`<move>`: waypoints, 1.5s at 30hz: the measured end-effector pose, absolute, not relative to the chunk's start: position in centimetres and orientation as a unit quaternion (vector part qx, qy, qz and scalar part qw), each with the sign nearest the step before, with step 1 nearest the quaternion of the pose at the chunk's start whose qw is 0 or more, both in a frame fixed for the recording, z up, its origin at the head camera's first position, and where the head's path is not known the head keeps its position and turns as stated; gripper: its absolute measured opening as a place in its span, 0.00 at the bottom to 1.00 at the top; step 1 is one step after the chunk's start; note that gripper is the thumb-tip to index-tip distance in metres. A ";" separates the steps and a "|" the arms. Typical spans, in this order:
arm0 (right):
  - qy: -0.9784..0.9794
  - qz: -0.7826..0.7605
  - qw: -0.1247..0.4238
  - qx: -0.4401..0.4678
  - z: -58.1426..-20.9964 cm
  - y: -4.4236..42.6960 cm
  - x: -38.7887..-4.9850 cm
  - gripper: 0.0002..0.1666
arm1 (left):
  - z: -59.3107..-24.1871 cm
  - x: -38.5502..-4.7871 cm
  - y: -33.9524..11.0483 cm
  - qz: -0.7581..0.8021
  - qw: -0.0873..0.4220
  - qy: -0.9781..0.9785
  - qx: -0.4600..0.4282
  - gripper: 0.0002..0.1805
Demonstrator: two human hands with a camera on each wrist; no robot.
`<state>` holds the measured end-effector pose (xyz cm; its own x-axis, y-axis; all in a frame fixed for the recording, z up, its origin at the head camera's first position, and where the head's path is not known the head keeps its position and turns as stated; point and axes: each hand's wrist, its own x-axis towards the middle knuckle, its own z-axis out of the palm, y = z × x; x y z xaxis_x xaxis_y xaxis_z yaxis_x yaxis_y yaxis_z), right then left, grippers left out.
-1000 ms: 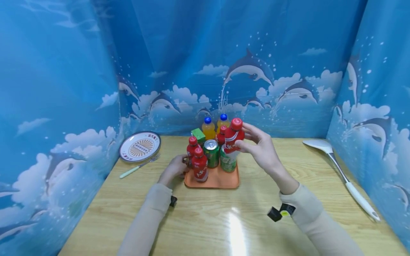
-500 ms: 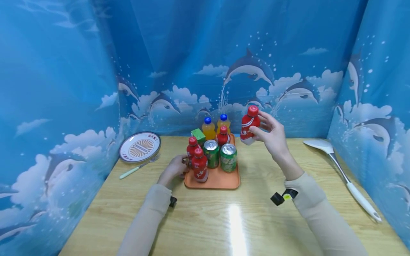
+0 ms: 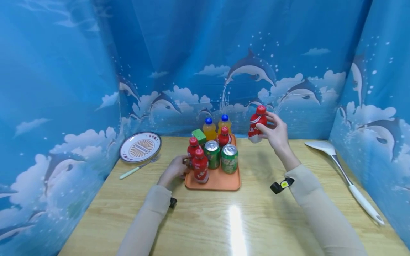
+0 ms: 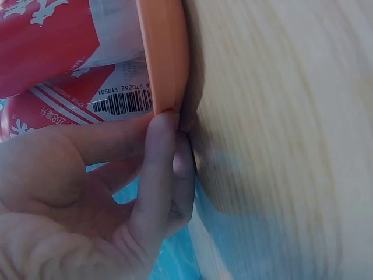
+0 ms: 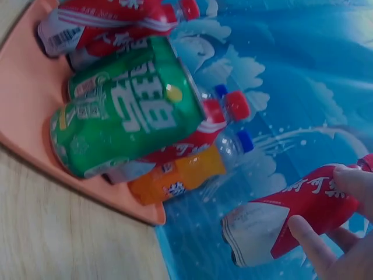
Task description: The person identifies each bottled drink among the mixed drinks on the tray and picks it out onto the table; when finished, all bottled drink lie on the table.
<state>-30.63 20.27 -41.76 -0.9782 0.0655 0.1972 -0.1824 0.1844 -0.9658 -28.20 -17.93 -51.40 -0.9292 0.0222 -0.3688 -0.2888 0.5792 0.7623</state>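
Note:
In the head view my right hand (image 3: pixel 276 131) grips a red-capped drink bottle (image 3: pixel 257 122) in the air, right of the orange tray (image 3: pixel 221 183). The right wrist view shows this bottle (image 5: pixel 291 213) between thumb and fingers, its pale base apart from the table. My left hand (image 3: pixel 174 169) is at the tray's left side. In the left wrist view its fingers and thumb pinch the tray rim (image 4: pixel 166 52). Two red bottles (image 3: pixel 200 169) stand just beside that hand, on the tray. Green cans (image 3: pixel 229 160), another red bottle (image 3: pixel 224 137) and a green carton (image 3: pixel 199 137) stand there too.
Two orange drink bottles with blue caps (image 3: pixel 209 131) stand at the tray's back. To the left are a patterned plate (image 3: pixel 140 147) and a fork with a pale green handle (image 3: pixel 129 173). A white-handled spatula (image 3: pixel 362 199) lies at the right. A blue dolphin curtain (image 3: pixel 192 53) surrounds the table.
My right hand has carried the red bottle up and to the right, from above the front right can to beyond the tray. My left hand has stayed at the tray rim.

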 end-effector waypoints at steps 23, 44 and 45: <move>-0.796 0.593 0.118 -0.023 -46.5 21.2 -35.2 0.38 | -51.3 -28.0 -18.1 0.459 0.169 0.869 -0.070 0.42; -0.809 0.573 0.113 -0.059 -49.0 22.8 -36.5 0.39 | -51.3 -28.1 -17.9 0.465 0.170 0.865 -0.082 0.43; -0.807 0.576 0.112 -0.061 -49.1 22.8 -36.6 0.39 | -51.3 -28.1 -17.9 0.465 0.170 0.865 -0.082 0.43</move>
<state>-36.57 22.84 -49.08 -0.9676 0.2273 0.1102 -0.0303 0.3286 -0.9440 -28.12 -17.94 -51.32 -0.9283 0.0160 -0.3716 -0.3012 0.5538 0.7763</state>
